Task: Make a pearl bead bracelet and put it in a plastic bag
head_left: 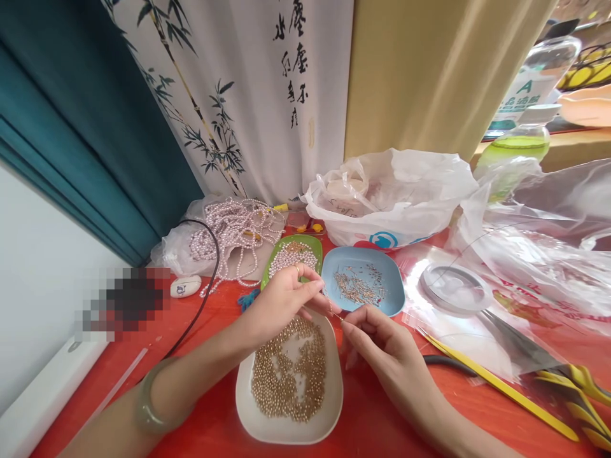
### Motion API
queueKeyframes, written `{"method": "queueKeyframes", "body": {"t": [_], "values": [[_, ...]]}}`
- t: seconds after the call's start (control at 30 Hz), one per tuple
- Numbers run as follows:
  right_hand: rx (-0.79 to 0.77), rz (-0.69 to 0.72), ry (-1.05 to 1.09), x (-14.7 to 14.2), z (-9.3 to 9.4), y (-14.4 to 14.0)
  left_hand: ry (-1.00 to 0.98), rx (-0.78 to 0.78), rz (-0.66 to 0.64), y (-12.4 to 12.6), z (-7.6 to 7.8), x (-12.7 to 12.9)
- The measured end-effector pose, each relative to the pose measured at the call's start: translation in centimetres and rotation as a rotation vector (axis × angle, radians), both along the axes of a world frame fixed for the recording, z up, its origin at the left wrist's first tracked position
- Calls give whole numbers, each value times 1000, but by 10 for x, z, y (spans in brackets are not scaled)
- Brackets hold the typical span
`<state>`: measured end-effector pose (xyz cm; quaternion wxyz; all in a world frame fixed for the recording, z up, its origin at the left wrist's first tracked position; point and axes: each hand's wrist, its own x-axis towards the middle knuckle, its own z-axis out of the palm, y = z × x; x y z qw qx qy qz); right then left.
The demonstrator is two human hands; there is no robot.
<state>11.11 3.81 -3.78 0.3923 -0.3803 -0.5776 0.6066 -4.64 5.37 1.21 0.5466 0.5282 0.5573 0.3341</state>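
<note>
Between my hands runs a thin beaded strand (333, 312), with small gold-coloured pieces on it. My left hand (291, 292), with a ring on one finger, pinches its upper end above the far edge of the white dish. Thumb and forefinger of my right hand (370, 334) close on the lower end, near the blue dish. Below my left hand the white dish (245, 416) holds many round gold beads (286, 375). Metal pins and small pieces lie in the blue dish (398, 292). Behind my left hand, the green dish (312, 243) holds pale pink pearl beads (292, 256).
Strings of pearl beads (233, 229) pile up at the back left. A white plastic bag (391, 216) stands behind the dishes. To the right lie a wire spool (456, 289), yellow tweezers (506, 388) and yellow-black pliers (568, 394). A black cable (214, 254) curves at left.
</note>
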Motion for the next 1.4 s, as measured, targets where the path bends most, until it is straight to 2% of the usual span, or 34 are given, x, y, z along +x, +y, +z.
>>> {"method": "queueKeyframes", "body": {"t": [0.2, 0.4, 0.53, 0.7, 0.77, 0.87, 1.0, 1.1, 1.23, 1.4], "values": [[-123, 65, 161, 3, 2, 0, -15, 20, -40, 2, -6, -2], [-178, -96, 166, 6, 7, 2, 16, 50, -58, -1, -10, -2], [-182, -106, 198, 6, 9, 2, -120, -9, -36, -11, -9, 10], [-150, -105, 247, 4, 11, -1, -436, -224, -43, -20, -12, 18], [-135, -96, 237, 4, 12, -1, -473, -225, -37, -20, -12, 18], [-19, -118, 161, 7, 15, 1, -408, -168, -9, -19, -12, 15], [260, -169, -48, 14, 18, 6, -337, -149, -4, -18, -10, 12], [410, -191, -170, 18, 19, 8, -319, -147, -5, -18, -8, 11], [476, -189, -197, 19, 19, 8, -310, -157, -17, -17, -5, 11], [474, -146, -135, 17, 19, 6, -297, -172, -38, -17, -6, 11]]}}
